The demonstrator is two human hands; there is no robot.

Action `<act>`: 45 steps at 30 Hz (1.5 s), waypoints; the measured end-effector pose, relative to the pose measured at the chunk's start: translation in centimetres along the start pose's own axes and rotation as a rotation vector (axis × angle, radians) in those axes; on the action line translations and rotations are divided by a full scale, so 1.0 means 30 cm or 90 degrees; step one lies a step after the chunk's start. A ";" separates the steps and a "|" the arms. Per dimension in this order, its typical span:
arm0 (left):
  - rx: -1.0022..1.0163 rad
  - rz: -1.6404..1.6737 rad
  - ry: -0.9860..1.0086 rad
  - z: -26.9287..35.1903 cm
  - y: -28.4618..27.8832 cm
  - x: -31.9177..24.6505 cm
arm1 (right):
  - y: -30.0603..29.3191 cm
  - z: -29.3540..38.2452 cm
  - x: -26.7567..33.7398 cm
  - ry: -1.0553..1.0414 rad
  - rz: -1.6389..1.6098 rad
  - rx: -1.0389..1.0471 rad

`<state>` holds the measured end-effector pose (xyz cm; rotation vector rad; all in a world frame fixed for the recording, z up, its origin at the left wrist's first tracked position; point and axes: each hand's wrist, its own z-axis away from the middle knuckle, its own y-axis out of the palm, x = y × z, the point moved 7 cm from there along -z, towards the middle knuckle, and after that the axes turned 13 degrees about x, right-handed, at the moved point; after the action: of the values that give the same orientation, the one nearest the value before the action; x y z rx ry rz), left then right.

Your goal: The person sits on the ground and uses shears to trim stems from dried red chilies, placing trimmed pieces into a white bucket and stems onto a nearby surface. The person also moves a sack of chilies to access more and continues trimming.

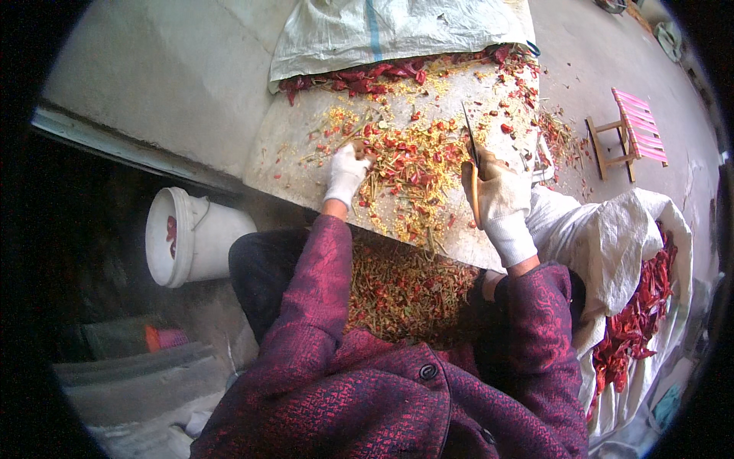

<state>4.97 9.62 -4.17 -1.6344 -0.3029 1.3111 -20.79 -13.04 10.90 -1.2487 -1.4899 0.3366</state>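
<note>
My left hand (350, 172), in a white knit glove with brownish fingertips, is at the left edge of a heap of chili scraps (410, 155): yellow seeds, stems and red bits. Its fingers are curled; whether they pinch a stem or chili piece is not clear. My right hand (498, 192), gloved alike, grips scissors (474, 183) with orange handles, their dark blades pointing away from me. Both hands are over a pale, worn board (287, 146). At its far end, dried red chilies (367, 80) stick out from under a white woven sack (401, 31) with a blue stripe.
A white bucket (221, 244) with a few red pieces lies tilted at the left. At the right, an open white sack (602, 252) holds dried red chilies (631, 327). A folding stool (642, 129) with a pink striped seat stands beyond. More stems and scraps (407, 287) lie below the board's near edge.
</note>
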 end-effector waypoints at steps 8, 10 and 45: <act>0.118 0.530 -0.085 0.065 0.035 -0.069 | 0.008 -0.008 -0.006 0.065 0.051 0.091; 0.131 0.521 -0.128 0.068 0.012 -0.022 | -0.011 -0.010 0.023 0.001 0.034 0.036; 0.094 0.358 0.178 0.302 -0.110 -0.541 | 0.082 0.031 0.105 -0.123 0.143 0.127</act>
<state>-7.79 4.67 8.82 -1.8145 0.4445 1.4396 -19.79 -9.08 10.43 -1.2512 -1.4382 0.7548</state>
